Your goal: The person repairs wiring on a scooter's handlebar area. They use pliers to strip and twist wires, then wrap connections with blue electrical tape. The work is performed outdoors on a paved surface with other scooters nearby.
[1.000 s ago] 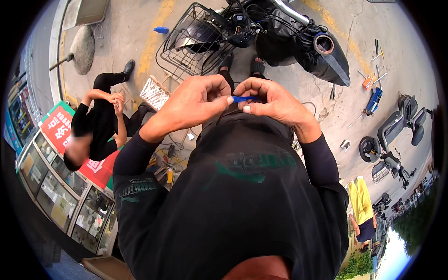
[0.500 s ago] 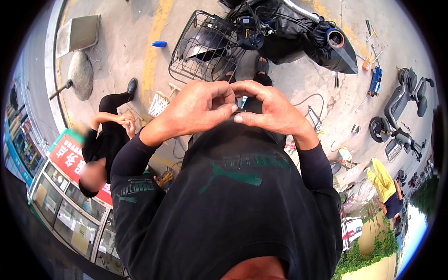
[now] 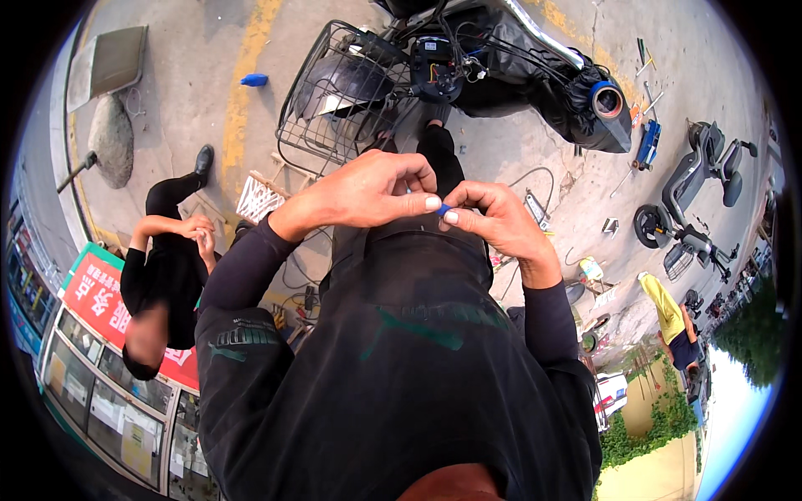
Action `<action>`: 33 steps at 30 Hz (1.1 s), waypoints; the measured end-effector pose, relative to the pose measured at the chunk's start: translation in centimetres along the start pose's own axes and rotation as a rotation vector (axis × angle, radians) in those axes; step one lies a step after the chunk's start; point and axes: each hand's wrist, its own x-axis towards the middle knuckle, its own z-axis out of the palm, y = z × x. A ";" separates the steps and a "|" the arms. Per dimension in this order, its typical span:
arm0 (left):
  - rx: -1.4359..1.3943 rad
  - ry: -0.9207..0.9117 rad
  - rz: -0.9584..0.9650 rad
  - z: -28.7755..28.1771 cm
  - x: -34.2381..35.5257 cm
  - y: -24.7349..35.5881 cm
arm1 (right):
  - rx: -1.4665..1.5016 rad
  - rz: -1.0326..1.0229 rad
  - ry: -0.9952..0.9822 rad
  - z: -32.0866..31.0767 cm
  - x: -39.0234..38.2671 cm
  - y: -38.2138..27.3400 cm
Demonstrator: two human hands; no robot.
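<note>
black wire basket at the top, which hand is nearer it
Left. In the picture, the left hand is just below the black wire basket; the right hand is farther off, below and to its right.

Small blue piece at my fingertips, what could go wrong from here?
The small blue piece barely shows between your left hand and right hand, so it could slip and drop to the pavement before you notice. The scooter ahead has exposed wires, which might get snagged if you lean in carelessly.
</note>
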 end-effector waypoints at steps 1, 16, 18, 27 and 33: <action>-0.015 0.078 -0.001 -0.6 1.2 -1.5 | -0.042 -0.008 0.021 -0.8 0.3 0.5; 0.787 0.555 0.076 -6.6 16.5 -11.2 | 0.249 -0.140 0.378 -12.0 18.3 13.2; 0.802 0.519 0.058 -6.6 16.4 -10.9 | 0.342 -0.075 0.395 -11.1 18.6 13.2; 0.791 0.378 -0.018 -4.4 8.1 -3.2 | 0.598 0.226 -0.012 -9.7 11.7 6.8; 0.067 0.528 -0.309 0.7 5.4 -2.3 | 0.584 0.360 -0.049 -8.3 6.8 2.0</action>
